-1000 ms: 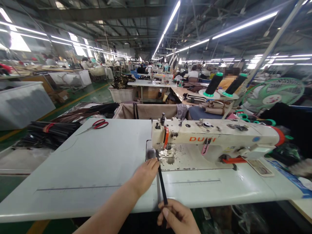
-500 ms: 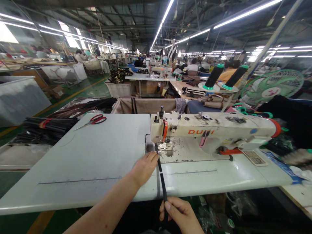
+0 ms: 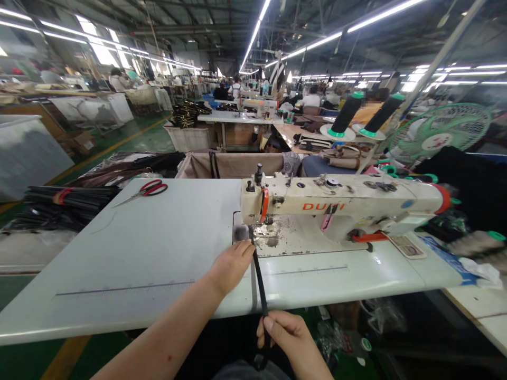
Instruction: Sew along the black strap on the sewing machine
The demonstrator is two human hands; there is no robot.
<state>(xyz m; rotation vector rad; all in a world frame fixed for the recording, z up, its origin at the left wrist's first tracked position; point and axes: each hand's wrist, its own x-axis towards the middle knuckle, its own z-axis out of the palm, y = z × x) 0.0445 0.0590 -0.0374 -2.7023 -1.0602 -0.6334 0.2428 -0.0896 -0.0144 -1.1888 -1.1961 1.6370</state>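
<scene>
A narrow black strap [image 3: 260,282] runs from the needle area of a white sewing machine [image 3: 293,203] down over the table's front edge. My left hand [image 3: 233,264] presses on the strap just in front of the presser foot, fingers together and knuckles up. Below the edge, my right hand [image 3: 283,335] pinches the same strap between thumb and fingers. A loop of its lower end hangs beneath that hand, near my lap. The strap's far end, by the needle, is too small to make out.
Red-handled scissors [image 3: 152,187] lie on the white sewing table [image 3: 170,227], at the back left. Bundled black strips [image 3: 71,196] sit beyond its left edge. Two black thread cones [image 3: 345,115] and a green fan [image 3: 439,132] stand behind the machine. A fabric-lined bin [image 3: 241,164] is behind the table.
A pale mark on the strap between my hands no longer shows. Both hands keep their grip in nearly the same places. The whole view has shifted slightly.
</scene>
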